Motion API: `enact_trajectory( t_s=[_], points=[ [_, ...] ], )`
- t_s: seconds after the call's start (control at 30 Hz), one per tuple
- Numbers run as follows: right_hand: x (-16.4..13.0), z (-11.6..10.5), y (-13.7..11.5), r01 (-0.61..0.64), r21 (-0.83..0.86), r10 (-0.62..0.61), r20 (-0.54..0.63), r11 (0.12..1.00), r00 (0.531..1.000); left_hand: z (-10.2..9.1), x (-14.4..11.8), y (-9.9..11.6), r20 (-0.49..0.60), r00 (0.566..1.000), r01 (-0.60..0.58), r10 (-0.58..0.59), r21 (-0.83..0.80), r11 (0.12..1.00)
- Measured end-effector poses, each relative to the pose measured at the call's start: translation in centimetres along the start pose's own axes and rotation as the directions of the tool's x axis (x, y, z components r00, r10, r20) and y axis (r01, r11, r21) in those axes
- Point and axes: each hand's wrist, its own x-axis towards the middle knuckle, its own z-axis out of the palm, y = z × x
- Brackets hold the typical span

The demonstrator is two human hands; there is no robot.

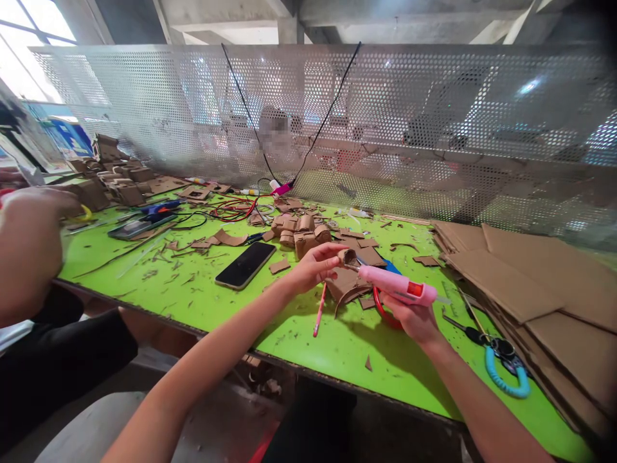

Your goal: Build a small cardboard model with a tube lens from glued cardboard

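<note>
Just above the near edge of the green table [202,302], the two hands meet over a small cardboard piece [348,257] — the left hand [313,265] pinches it between thumb and fingertips, while the right hand [415,320] is closed around the grip of a pink glue gun [396,285]. The gun's long axis runs nearly level, from the right hand towards the left, its nozzle touching or just short of the cardboard piece; I cannot tell which. The piece thus lies in the left hand and just off the gun's tip, nearer the left hand than the right. The gun looks smooth and glossy with an orange-red patch on its body; the cardboard is matt brown, bent into a small folded shape. Beneath the hands lie curved cardboard offcuts, a pink pencil [319,311] lying on the table and pointing towards the near edge, and a red loop, perhaps a scissors handle. A dark smartphone [245,264] rests flat to the left, a cluster of small cardboard boxes [301,233] behind, large flat cardboard sheets [525,283] stacked to the right — and another person's arm [26,244] at far left.
</note>
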Motion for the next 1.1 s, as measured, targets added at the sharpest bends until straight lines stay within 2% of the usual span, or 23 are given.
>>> enact_trajectory(
  t_s=[0.6, 1.1],
  points=[
    [0.2, 0.0, 1.0, -0.047, -0.045, 0.047, -0.014, 0.998, 0.999, -0.2, 0.0, 0.1, 0.001, 0.999, -0.050, 0.050, -0.007, 0.999],
    [0.2, -0.1, 0.7, -0.115, -0.042, 0.113, -0.053, 0.992, 0.992, -0.4, 0.0, 0.2, -0.006, 0.998, -0.063, 0.063, -0.031, 0.998]
  ],
)
